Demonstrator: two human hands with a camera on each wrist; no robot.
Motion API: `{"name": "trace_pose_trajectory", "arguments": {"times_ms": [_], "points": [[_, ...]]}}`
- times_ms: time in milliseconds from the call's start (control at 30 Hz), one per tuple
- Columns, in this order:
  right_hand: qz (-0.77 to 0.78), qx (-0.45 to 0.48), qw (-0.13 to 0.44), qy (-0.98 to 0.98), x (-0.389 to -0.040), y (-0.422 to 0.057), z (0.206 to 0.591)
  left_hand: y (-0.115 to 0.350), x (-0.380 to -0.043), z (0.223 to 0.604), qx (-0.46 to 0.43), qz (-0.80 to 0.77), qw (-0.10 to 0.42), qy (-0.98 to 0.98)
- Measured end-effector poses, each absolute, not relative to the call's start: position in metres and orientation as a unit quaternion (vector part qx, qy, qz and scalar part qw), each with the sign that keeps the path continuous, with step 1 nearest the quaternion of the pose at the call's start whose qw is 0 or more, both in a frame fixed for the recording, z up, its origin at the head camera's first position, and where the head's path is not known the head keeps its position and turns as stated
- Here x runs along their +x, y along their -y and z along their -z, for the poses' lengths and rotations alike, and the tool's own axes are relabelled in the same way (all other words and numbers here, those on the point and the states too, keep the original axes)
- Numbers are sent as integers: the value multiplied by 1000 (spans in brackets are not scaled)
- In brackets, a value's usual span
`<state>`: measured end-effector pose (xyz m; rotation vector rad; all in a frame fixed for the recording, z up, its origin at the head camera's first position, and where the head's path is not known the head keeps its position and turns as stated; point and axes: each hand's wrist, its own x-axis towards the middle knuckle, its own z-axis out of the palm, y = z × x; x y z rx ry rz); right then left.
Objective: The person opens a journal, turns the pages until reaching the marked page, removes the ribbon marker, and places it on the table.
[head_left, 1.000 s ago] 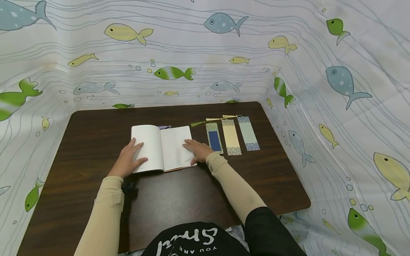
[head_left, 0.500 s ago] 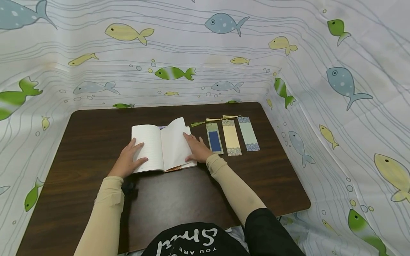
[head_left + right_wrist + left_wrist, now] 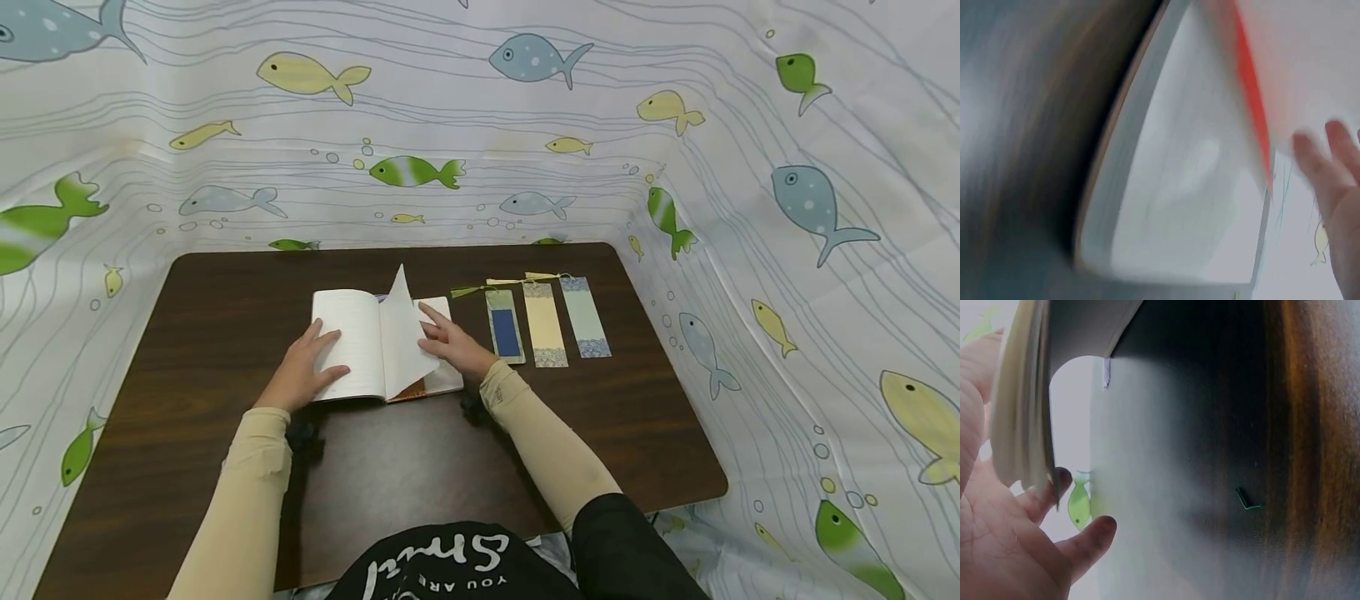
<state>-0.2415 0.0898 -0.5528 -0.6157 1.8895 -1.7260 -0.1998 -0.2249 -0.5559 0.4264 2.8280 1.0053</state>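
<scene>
An open notebook (image 3: 345,333) lies on the dark wooden table, its left page lined. My left hand (image 3: 296,371) rests at the outer edge of that page with its fingers spread; the left wrist view shows the notebook's page edges (image 3: 1022,406) beside this hand. A right-hand leaf (image 3: 402,346) stands raised and slanted over the middle. Against its outer edge my right hand (image 3: 459,350) touches with extended fingers. Beneath the leaf, an orange-brown patch (image 3: 409,392) shows near the spine. In the right wrist view a red strip (image 3: 1250,94) appears beside the white page (image 3: 1172,169), blurred.
Three bookmarks lie right of the notebook: a green one with a blue panel (image 3: 505,329), a cream one (image 3: 545,325) and a pale blue-green one (image 3: 585,317). Their tassels point left. A fish-print curtain (image 3: 450,125) surrounds the table (image 3: 637,433).
The right-hand leaf has risen from lying flat and swung leftward. My right hand has moved slightly left with it, while the left hand has stayed at the left page.
</scene>
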Motion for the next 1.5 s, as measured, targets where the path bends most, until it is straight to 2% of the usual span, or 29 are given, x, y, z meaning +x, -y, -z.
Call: {"name": "trace_pose_trajectory", "arguments": {"times_ms": [100,167,367,567,700,867,1133,1500], "points": [[630,-261,285,-674,-237,-82,555,225,-201,558,143,-342,49,-927],[581,-291,287,-704,-234,-76,556,225,-201,559,145,-356,41,-922],[372,-353,265,-817,-224,-57,559,226,-196,560,121,-431,29,-894],[257,-402,230,-848,-216,-42,568,224,-196,559,109,-478,37,-871],[227,-406,218,-858,-214,-39,570,224,-201,561,116,-477,43,-870],[204,-414,198,-865,-215,-38,569,225,-203,564,118,-402,57,-906],[124,-381,114,-909,-218,-38,569,224,-202,564,107,-353,81,-926],[-12,-341,128,-931,-225,-48,580,227,-203,561,115,-355,79,-924]]}}
